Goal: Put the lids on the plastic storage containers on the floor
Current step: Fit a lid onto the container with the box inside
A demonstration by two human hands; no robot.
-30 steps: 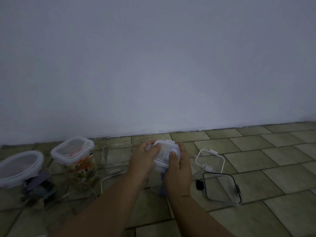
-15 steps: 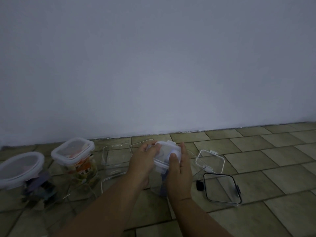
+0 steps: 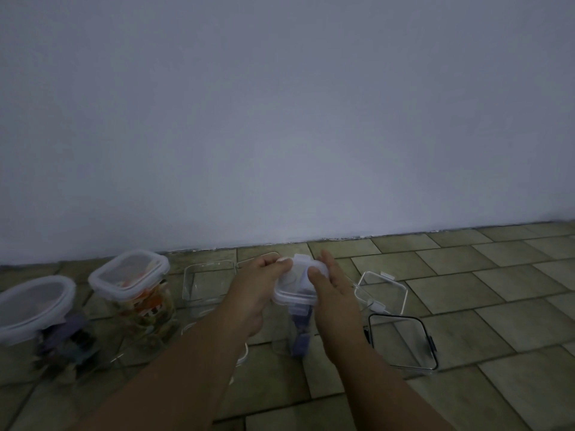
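A small white-rimmed clip lid (image 3: 294, 283) sits on top of a tall clear container (image 3: 297, 334) that holds purple things. My left hand (image 3: 258, 281) grips the lid's left and far edge with thumb and fingers. My right hand (image 3: 331, 290) presses on its right side, thumb on top. To the left stand two lidded containers, a square-lidded jar (image 3: 133, 293) with orange contents and a round-lidded container (image 3: 34, 309) with dark contents.
An empty clear open container (image 3: 207, 283) stands behind my left hand. A clear lid with white clips (image 3: 382, 290) and a black-rimmed lid (image 3: 401, 343) lie on the tiled floor to the right. A plain wall runs close behind.
Both hands stay on the lid; my right thumb has shifted on its top and the near edge of the lid sits a little lower on the container.
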